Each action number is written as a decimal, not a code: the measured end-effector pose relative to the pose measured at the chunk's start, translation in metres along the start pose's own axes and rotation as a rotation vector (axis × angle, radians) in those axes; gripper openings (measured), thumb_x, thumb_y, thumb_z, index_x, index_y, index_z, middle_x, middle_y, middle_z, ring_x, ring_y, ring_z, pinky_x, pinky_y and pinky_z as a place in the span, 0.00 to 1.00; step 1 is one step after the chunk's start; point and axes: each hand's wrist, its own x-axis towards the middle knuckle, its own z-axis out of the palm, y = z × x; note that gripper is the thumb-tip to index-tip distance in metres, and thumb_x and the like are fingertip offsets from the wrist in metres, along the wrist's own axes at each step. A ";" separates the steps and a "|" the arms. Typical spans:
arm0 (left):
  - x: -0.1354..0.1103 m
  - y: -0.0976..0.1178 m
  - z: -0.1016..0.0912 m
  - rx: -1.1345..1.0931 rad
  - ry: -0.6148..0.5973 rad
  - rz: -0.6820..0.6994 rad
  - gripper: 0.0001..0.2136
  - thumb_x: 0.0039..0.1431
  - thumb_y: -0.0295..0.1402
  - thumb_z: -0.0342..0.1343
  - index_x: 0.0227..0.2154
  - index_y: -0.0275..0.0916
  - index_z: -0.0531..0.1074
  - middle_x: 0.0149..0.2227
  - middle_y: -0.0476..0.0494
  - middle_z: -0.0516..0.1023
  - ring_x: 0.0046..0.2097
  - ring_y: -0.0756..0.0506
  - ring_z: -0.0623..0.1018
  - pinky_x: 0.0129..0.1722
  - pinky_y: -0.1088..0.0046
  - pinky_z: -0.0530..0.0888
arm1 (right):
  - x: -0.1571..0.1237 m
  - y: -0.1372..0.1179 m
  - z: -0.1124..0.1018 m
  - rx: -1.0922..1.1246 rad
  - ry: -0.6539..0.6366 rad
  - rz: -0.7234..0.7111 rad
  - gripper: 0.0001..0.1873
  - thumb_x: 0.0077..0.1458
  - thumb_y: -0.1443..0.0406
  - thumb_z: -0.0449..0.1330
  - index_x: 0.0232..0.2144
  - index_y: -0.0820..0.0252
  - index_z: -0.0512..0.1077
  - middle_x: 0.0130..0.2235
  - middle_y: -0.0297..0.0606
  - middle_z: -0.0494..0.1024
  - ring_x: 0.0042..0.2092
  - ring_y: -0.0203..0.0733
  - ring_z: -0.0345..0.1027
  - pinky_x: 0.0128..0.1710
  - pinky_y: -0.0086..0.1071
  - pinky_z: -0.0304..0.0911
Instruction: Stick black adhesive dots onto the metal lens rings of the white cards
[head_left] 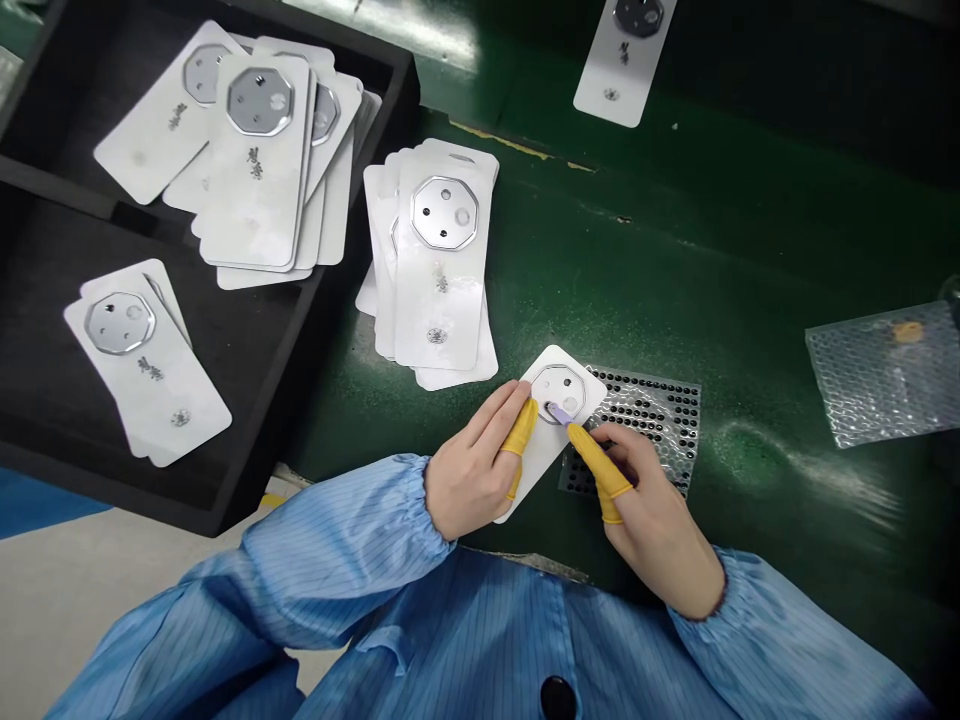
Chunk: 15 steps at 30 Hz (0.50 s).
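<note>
A white rounded-corner panel (536,458) with an octagonal silver-rimmed camera plate (558,393) lies tilted on the bench before me. My left hand (480,460) grips its left edge, with yellow finger cots on some fingers. In a pinch, my right hand (649,500), also wearing yellow finger cots, holds a slim purple tool (559,413). The tool's tip touches the plate near a dark round spot at its lower left. Partly beneath the panel and my right hand is a clear sheet (660,420) of small black round dots in rows.
A stack of similar white panels (439,300) stands left of my hands. Farther left, a black divided tray (247,440) holds more panels (255,200). Another panel (615,85) lies at the far side of the green bench (712,250). Bubble wrap (877,375) is at the right.
</note>
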 end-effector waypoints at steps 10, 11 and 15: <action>0.000 0.002 0.000 -0.056 -0.008 -0.058 0.10 0.51 0.15 0.48 0.20 0.32 0.65 0.58 0.19 0.65 0.63 0.30 0.60 0.56 0.53 0.72 | 0.001 -0.005 0.000 -0.048 -0.063 0.103 0.29 0.52 0.78 0.45 0.56 0.61 0.57 0.49 0.47 0.67 0.44 0.41 0.69 0.41 0.34 0.73; 0.000 0.002 0.000 -0.063 -0.013 -0.058 0.10 0.51 0.14 0.49 0.19 0.31 0.65 0.58 0.18 0.64 0.63 0.29 0.60 0.56 0.53 0.72 | 0.002 -0.007 0.000 -0.076 -0.064 0.075 0.28 0.52 0.79 0.44 0.56 0.63 0.58 0.49 0.49 0.66 0.45 0.42 0.68 0.42 0.35 0.73; -0.001 0.002 0.000 -0.086 -0.017 -0.063 0.10 0.50 0.14 0.48 0.20 0.31 0.65 0.60 0.18 0.61 0.63 0.28 0.60 0.56 0.52 0.72 | 0.005 -0.010 -0.004 -0.151 -0.101 0.004 0.25 0.53 0.80 0.43 0.53 0.66 0.59 0.51 0.53 0.64 0.50 0.47 0.64 0.44 0.39 0.73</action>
